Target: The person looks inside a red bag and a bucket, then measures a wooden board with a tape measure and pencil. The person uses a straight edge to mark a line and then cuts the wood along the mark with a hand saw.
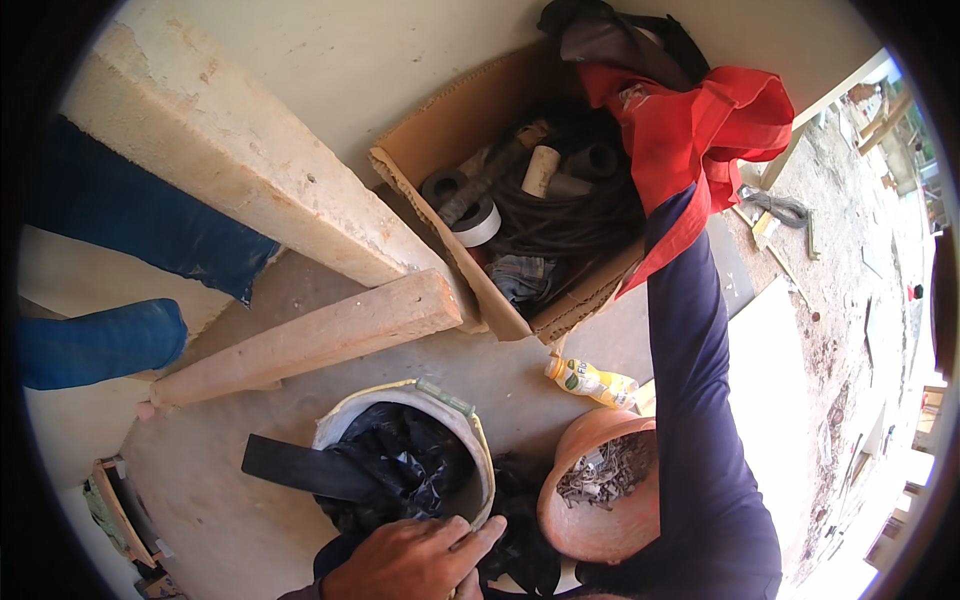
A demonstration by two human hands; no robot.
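Observation:
My left hand [415, 560] is at the bottom, over the near rim of a round bucket [360, 402]. Its fingers are bent and close together; whatever they hold is hidden. Crumpled black plastic [405, 450] fills the bucket, and a flat black strip [310, 468] sticks out over its left side. My right arm [690, 380], in a dark blue sleeve, reaches up to a red cloth [690, 130] hanging over the right side of a cardboard box [480, 275]. The cloth covers my right hand, so its fingers do not show.
The box holds black tubing [545, 225], tape rolls [478, 222] and a pale pipe piece [541, 171]. A yellow bottle [590, 382] lies near a clay pot [590, 520] with debris inside. Wooden beams [310, 335] stand at left, beside blue pipes [110, 343]. Rubble-strewn ground [850, 330] lies right.

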